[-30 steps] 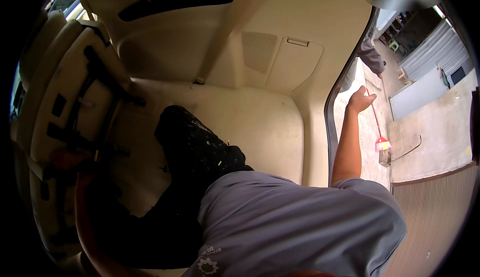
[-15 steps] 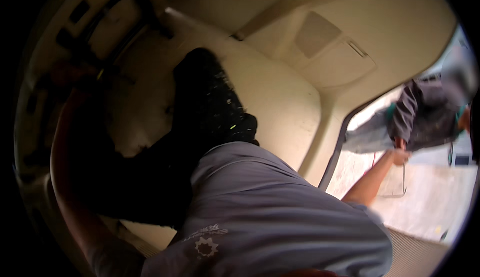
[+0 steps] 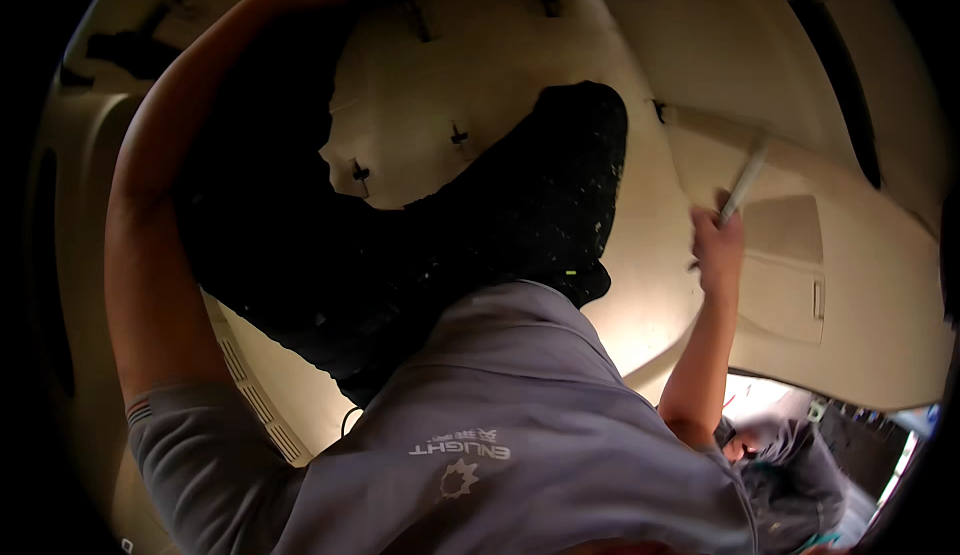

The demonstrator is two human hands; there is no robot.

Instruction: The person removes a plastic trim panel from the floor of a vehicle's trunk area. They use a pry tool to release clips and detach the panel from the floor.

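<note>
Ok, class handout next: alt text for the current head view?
The wearer's right hand grips a slim pale tool in a cream-panelled interior; the left arm extends into shadow at the top. Dark speckled trousers fill the middle, and another person appears lower right.

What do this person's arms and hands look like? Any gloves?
The left sleeve is short and grey, with thin stripes at its edge. The right sleeve is grey too. The left forearm and right forearm are bare. The right hand shows no glove; the left hand is too dark to tell.
</note>
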